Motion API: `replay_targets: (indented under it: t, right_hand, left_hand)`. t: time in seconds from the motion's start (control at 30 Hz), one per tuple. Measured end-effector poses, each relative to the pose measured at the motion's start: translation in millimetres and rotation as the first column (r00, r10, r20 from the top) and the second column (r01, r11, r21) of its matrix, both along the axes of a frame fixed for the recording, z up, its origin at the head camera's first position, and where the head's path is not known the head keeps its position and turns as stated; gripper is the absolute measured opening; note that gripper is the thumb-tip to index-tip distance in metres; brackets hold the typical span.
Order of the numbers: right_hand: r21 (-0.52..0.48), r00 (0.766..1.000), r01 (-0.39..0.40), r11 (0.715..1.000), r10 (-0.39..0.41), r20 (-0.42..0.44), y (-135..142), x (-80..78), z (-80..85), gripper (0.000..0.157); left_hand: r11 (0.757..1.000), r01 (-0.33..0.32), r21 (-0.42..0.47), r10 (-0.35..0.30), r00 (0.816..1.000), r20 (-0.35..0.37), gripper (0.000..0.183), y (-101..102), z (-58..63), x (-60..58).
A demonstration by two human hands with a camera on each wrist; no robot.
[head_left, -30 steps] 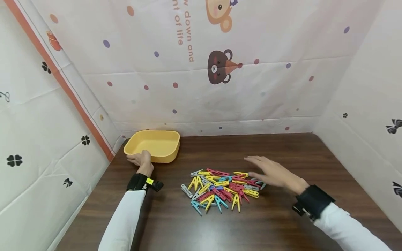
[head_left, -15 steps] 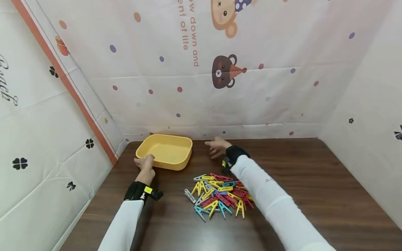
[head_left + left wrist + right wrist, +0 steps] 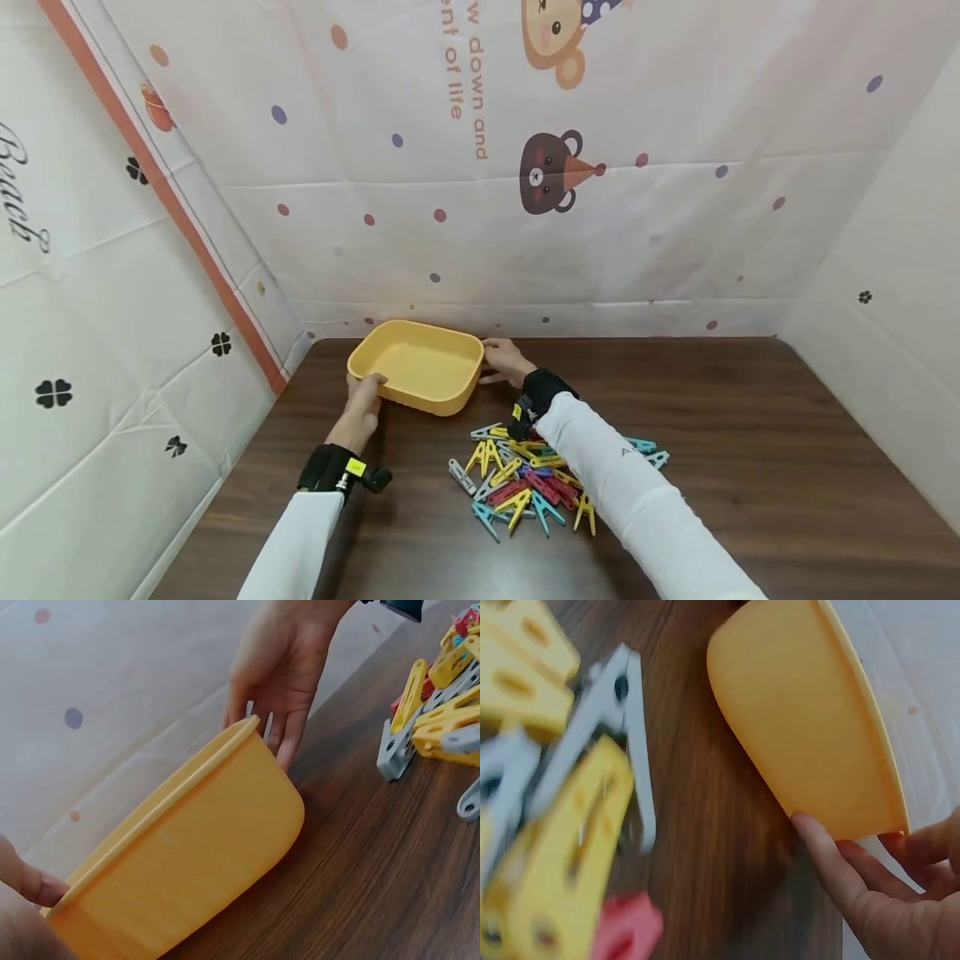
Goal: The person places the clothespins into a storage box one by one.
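Observation:
A shallow yellow plastic basin (image 3: 423, 362) sits at the back left of the brown table, between both hands. My left hand (image 3: 362, 410) grips its near left corner, with the thumb over the rim in the left wrist view. At the basin's right end is my right hand (image 3: 507, 362); its thumb lies at the rim and its fingers are against the outer wall, as the right wrist view shows. Nearer the front lies a loose pile of clothespins (image 3: 507, 492) in yellow, red, blue and grey. My right forearm passes over the pile and hides part of it.
The dark wooden table (image 3: 750, 450) reaches back to a white printed sheet (image 3: 360, 258) hung behind it. More sheeting stands along the left and right sides. A few blue clothespins (image 3: 642, 446) show just right of my right sleeve.
My right hand has swung left from above the clothespins to the basin's right end and taken hold of it. The basin sits slightly further right in the view, with my left hand still on it.

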State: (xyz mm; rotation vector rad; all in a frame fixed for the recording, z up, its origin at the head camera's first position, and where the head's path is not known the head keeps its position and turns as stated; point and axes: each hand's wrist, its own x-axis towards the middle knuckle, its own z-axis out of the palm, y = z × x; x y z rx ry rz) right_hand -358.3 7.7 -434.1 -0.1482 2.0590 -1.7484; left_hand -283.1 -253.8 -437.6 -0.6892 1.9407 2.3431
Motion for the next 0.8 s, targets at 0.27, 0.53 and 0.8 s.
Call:
replay_targets:
  t: [0.27,0.53,0.8]
  right_hand:
    - [0.195,0.994,-0.072,0.978,0.087,-0.071,60.9,13.7,24.9,0.043]
    - [0.572,0.884,-0.133,0.809,0.357,-0.301,184.7,62.1,48.3,0.036]
    - [0.663,0.761,-0.106,0.741,0.489,-0.425,252.1,143.1,35.1,0.032]
  left_hand:
    - [0.993,0.087,-0.08,-0.09,0.995,-0.034,0.07,33.9,3.2,-12.1]
    - [0.961,0.194,-0.196,-0.21,0.976,-0.061,0.088,75.5,-3.2,-25.7]
    - [0.887,0.388,-0.25,-0.406,0.914,-0.023,0.1,108.5,-7.8,-31.6]
